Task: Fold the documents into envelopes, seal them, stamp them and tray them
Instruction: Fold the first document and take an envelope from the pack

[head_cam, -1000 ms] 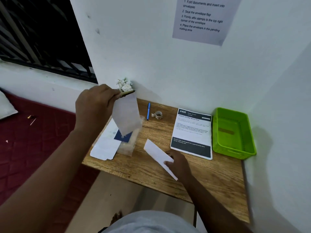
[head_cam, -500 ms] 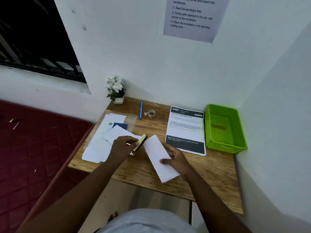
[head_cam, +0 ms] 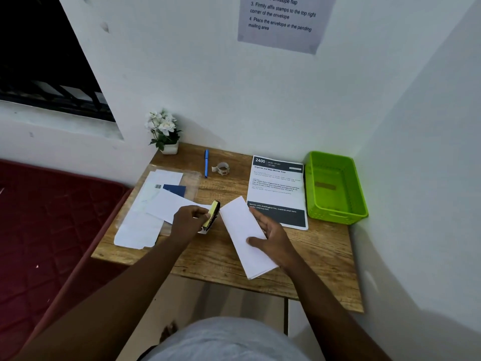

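Folded white document (head_cam: 246, 234) lies flat and slanted at the table's (head_cam: 223, 259) front centre, one corner just over the front edge. Right hand (head_cam: 273, 239) rests on it, fingers relaxed and spread. Left hand (head_cam: 188, 222) grips a yellow glue stick (head_cam: 211, 214), over a white envelope (head_cam: 169, 205). Green tray (head_cam: 335, 212) stands well apart at right, bare wood between. A second ago the left hand held the envelope raised; it is now down.

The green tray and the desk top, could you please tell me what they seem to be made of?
The green tray looks like moulded plastic: uniform bright colour, slight sheen, perforated walls. The desk top shows matt brown wood grain; whether solid wood or printed laminate cannot be told.
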